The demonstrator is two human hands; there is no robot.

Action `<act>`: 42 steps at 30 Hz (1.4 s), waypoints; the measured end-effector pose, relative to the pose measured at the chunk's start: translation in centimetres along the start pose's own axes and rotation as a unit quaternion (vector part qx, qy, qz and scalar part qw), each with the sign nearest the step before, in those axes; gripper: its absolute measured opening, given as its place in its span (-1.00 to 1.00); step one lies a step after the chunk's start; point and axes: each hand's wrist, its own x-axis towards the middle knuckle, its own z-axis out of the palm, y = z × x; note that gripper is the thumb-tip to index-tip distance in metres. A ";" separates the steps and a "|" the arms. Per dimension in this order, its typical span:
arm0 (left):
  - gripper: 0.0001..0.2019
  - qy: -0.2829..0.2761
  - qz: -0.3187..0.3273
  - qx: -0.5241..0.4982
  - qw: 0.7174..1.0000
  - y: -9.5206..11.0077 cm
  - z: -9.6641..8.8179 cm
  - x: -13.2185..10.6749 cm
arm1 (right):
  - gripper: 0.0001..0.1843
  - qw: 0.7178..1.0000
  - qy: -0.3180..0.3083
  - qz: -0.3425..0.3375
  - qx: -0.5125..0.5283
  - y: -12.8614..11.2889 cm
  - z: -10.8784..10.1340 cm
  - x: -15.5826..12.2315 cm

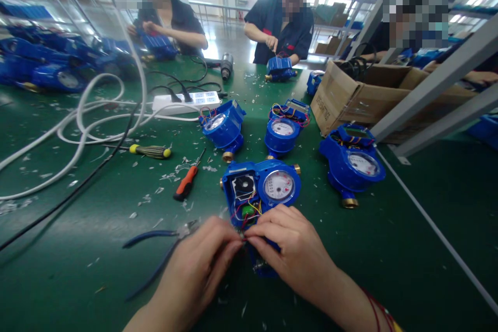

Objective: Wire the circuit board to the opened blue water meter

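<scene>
A blue water meter [279, 187] lies in front of me with its housing open, showing a round dial, a green part [248, 211] and thin coloured wires [257, 206]. Over its near end, my left hand [206, 254] and my right hand [288, 244] meet fingertip to fingertip. Both pinch thin red wire [244, 239]; the exact spot is partly covered by the fingers. Beside my left hand are pliers [150, 237] with blue handles spread, their jaws partly blurred. Beneath my right hand shows a lower blue part of the meter.
Behind stand more blue meters [283, 135]. An orange screwdriver [185, 182], a yellow-black screwdriver [150, 151], a power strip [187, 102] and white cable [83, 129] lie left. A cardboard box [342, 98] and metal frame [439, 72] stand right. Co-workers sit opposite, handling meters; plastic scraps litter the table.
</scene>
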 end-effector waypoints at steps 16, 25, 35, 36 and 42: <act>-0.86 0.092 0.027 0.026 0.995 -0.2 0.8 0.2 | -0.83 0.989 0.044 0.077 0.122 -0.2 0.2 0.3; -0.84 0.096 0.038 0.038 0.994 -0.6 1.3 -0.2 | -0.79 0.978 0.023 0.121 0.169 0.0 0.1 0.2; -0.87 0.089 0.015 0.003 0.996 -0.4 1.1 0.0 | -0.87 0.980 0.010 0.118 0.160 -0.2 -0.1 0.2; -0.88 0.086 0.009 0.001 0.996 -0.3 1.1 0.0 | -0.86 0.980 0.013 0.118 0.160 -0.3 0.0 0.3; -0.92 0.077 -0.012 -0.025 0.997 -0.1 1.2 -0.1 | -0.79 0.976 0.017 0.127 0.175 -0.3 0.1 0.3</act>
